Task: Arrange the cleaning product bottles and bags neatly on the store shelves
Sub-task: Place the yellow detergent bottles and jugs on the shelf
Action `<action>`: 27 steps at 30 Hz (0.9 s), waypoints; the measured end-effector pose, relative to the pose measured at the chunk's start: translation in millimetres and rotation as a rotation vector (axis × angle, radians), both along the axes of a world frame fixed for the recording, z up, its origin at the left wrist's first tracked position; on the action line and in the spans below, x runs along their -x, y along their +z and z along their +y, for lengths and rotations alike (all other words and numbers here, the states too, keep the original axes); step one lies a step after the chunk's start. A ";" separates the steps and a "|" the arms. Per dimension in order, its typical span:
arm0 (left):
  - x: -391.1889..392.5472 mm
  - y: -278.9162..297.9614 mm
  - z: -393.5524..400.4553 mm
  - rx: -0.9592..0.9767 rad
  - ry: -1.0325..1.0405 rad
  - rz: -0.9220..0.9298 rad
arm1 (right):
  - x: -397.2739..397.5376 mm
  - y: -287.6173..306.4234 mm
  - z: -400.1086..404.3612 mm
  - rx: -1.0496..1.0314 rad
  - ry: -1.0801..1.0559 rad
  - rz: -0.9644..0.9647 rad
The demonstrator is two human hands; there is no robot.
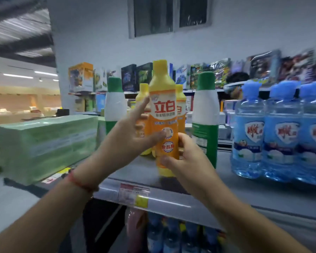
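Grey shelf (store aisle), right hand gripping yellow bottle, left hand loosely splayed.

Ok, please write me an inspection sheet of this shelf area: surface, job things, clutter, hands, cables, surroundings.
Surface: grey shelf with price tag on its front edge.
Job things: orange bottle at the front, two more behind; two green-white bottles; blue bottles at right; green packs at left.
Clutter: nothing seen.
Hands: right hand holds the orange bottle low; left hand touches it, fingers straight.
Cables: nothing seen.
Surroundings: boxed goods on far shelves, blurred.
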State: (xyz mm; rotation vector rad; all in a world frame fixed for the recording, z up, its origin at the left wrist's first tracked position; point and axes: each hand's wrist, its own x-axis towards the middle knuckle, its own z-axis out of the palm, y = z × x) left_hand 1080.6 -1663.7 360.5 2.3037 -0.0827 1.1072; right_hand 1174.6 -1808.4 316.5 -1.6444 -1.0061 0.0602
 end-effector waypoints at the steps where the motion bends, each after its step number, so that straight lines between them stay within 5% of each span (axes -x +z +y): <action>1: -7.8 1.4 8.2 -0.107 0.039 0.005 | -5.5 -0.5 10.6 0.030 -0.072 -0.004; 5: -45.4 2.7 31.4 -0.478 0.257 0.003 | -27.2 0.0 44.5 0.187 -0.340 -0.008; 12: -91.5 8.2 42.5 -0.701 0.460 0.111 | -44.4 15.1 83.8 0.242 -0.552 0.181; 23: -109.1 -9.3 49.6 -0.728 0.500 0.092 | -52.9 6.6 95.2 0.129 -0.561 0.268; 27: -95.6 -11.5 42.6 -0.714 0.504 0.160 | -48.3 4.4 90.9 0.295 -0.489 0.250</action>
